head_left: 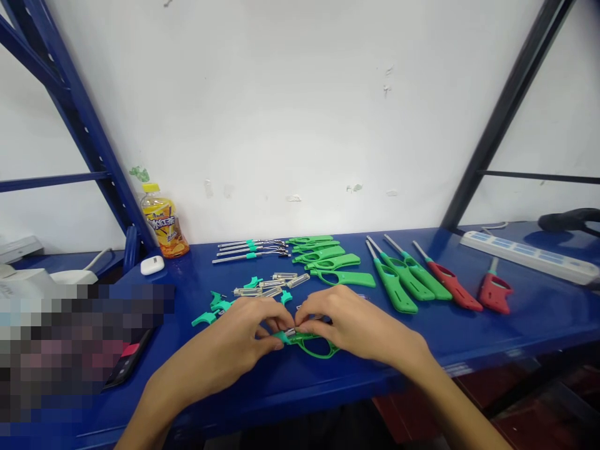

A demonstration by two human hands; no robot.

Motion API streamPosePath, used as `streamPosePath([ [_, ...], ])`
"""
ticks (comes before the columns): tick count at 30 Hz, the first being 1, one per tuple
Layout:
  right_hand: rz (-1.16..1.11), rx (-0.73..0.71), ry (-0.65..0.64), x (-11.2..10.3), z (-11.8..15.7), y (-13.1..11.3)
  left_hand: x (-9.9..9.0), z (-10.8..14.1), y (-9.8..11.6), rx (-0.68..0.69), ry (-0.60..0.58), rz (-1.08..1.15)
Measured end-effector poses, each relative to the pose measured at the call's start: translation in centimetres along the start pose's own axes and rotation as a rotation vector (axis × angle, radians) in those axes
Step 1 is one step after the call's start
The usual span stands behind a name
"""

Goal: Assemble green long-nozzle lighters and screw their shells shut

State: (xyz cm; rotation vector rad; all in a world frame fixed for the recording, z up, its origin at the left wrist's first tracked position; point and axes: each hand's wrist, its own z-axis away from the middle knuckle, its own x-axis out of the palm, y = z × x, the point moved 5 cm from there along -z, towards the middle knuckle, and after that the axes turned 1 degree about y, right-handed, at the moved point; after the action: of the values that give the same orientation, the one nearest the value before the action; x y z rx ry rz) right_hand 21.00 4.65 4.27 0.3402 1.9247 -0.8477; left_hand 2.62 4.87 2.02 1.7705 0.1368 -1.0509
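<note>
Near the table's front edge, a green lighter casing half [321,356] with a finger loop lies under both hands. My left hand [234,334] pinches a teal plastic collar [282,337] at the casing's left end. Thumb and fingers of my right hand [359,322] close on the casing's upper edge, beside a small metal piece [290,331]; the palm hides the casing's right part. Just behind my hands lie several clear fuel tanks [272,292] and teal triggers [204,319]. Further back are metal lighter rods with wires [239,255] and more green casing halves [347,279].
Assembled green lighters [398,290] and red lighters [457,287] lie at the right, before a white power strip [529,256]. A drink bottle [164,225] and a white earbud case [152,265] stand at the left. Blue table [469,344] meets a white wall behind.
</note>
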Motion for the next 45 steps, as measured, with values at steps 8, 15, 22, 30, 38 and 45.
streamPosePath([
  [8, -0.018, -0.042, -0.033, 0.2, 0.2, 0.1, -0.1, -0.3, 0.6, -0.055, -0.013, -0.066],
  [15, 0.030, -0.075, -0.041, 0.5, 0.4, 0.2, 0.1, -0.5, 0.9, 0.006, -0.029, -0.176],
  [22, 0.127, -0.079, -0.065, 0.9, 0.2, 0.2, 0.3, -0.5, 0.7, -0.034, -0.040, -0.185],
  [30, 0.333, -0.060, -0.155, 1.5, 0.5, -1.1, -0.2, -0.4, 0.0, -0.044, -0.064, -0.182],
  [38, 0.342, -0.089, -0.103, 1.9, 1.3, -0.7, -1.0, 0.7, -1.4, -0.132, -0.069, -0.218],
  [45, 0.278, -0.093, -0.085, 1.9, 1.6, -0.4, -0.5, 0.3, 0.0, -0.053, -0.061, -0.275],
])
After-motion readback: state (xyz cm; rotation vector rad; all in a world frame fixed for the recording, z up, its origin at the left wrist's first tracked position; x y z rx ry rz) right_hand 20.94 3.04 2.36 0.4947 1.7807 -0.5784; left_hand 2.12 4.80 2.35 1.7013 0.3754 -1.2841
